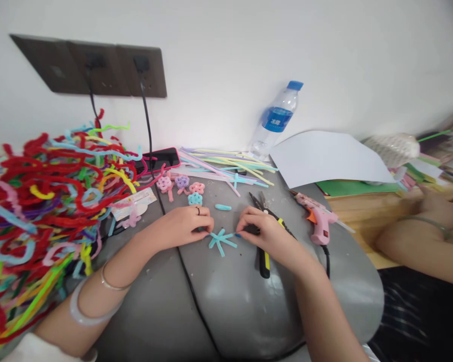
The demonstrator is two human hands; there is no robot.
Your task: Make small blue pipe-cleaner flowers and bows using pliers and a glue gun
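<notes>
A turquoise pipe-cleaner star (221, 241) with several thin arms lies on the grey table between my hands. My left hand (186, 224) is closed, with thumb and forefinger pinched at the tip of the star's left arm. From the other side, my right hand (266, 229) pinches the end of its right arm. Just beyond them is a short turquoise pipe-cleaner piece (223, 207). A turquoise looped flower (195, 199) sits by my left knuckles, near a purple flower (181, 183) and pink ones (164, 184). Pliers with black-and-yellow handles (264, 264) lie partly behind my right hand.
Tangled coloured pipe cleaners (60, 201) heap up at the left. Straight pastel stems (226, 163), a phone (166, 158) and a plastic bottle (277, 118) are along the wall. A pink glue gun (319, 218) lies right. A black cable (191, 281) crosses the table. Another person's arm (419, 241) shows far right.
</notes>
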